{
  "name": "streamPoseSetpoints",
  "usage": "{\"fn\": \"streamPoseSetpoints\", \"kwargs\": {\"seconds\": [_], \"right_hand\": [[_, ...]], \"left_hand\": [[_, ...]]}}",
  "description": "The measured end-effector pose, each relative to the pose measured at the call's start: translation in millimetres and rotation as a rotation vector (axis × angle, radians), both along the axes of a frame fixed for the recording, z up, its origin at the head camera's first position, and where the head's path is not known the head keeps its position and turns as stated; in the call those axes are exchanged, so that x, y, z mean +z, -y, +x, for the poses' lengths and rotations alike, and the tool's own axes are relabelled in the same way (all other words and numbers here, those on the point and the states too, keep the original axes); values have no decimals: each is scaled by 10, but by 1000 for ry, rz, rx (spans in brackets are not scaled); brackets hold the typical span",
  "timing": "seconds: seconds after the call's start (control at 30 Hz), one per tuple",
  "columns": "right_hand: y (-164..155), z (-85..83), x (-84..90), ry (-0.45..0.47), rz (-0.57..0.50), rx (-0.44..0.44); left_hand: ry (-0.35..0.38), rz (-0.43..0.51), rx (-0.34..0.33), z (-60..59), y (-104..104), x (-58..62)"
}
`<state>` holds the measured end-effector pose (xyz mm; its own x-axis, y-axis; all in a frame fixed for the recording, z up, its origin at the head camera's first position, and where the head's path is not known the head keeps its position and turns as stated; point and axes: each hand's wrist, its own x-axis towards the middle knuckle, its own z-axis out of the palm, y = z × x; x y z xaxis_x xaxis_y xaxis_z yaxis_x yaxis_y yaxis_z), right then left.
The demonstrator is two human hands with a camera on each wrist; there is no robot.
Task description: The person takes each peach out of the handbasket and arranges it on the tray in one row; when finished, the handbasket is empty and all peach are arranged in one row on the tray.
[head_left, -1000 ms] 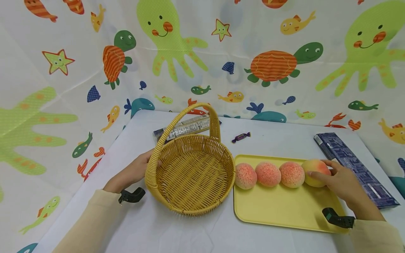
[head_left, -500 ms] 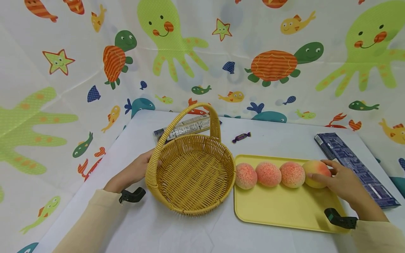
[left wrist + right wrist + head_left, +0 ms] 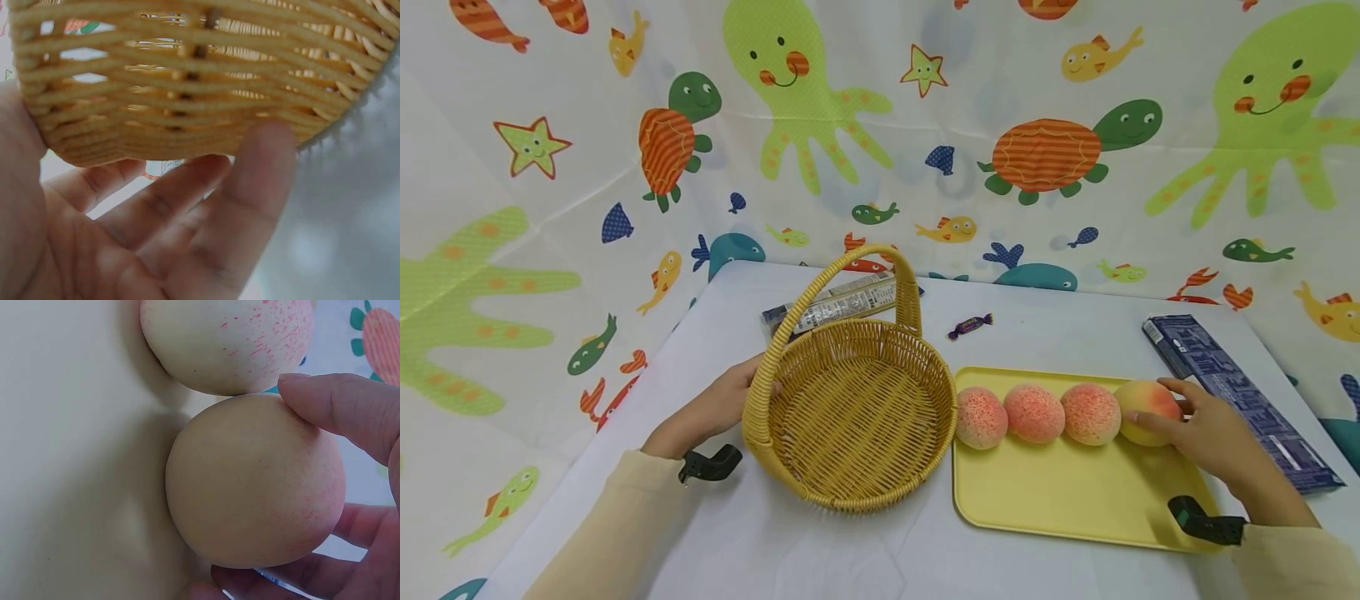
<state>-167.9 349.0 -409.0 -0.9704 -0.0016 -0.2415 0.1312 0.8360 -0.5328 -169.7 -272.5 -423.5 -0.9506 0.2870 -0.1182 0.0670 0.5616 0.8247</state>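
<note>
Right hand (image 3: pixel 1206 433) curled round the rightmost peach (image 3: pixel 1142 408), still sat on yellow tray (image 3: pixel 1075 500) w/ 3 other peaches (image 3: pixel 1033 412). Left hand (image 3: pixel 718 408) fingers relaxed, flat vs wicker basket (image 3: pixel 850 417) wall, on table (image 3: pixel 1060 333).

Left hand (image 3: pixel 718 408): fingertips hidden behind basket (image 3: pixel 850 412) wall in head view. Left wrist view: basket cut off by top edge, near weave blurred. Print on the packet (image 3: pixel 835 304) behind the basket too small to read. Right wrist view: second peach (image 3: pixel 228 337) cropped at top; counter out of sight.
</note>
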Motion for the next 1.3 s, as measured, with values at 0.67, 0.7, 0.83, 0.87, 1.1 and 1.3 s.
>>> {"fn": "streamPoseSetpoints", "kwargs": {"seconds": [0.67,0.7,0.83,0.87,1.1,1.3], "right_hand": [[3,67,79,-91,166,79],[3,71,89,-91,178,82],[18,95,107,-106,212,96],[20,105,104,-122,223,103],[20,159,43,-191,342,136],[47,175,-15,-178,346,130]], "left_hand": [[-197,-224,143,127,4,169],[-209,-243,149,130,12,181],[-260,-348,158,124,46,197],[-278,-378,155,119,55,192],[-356,-570,157,104,115,136],[-345,-614,133,71,171,85]]}}
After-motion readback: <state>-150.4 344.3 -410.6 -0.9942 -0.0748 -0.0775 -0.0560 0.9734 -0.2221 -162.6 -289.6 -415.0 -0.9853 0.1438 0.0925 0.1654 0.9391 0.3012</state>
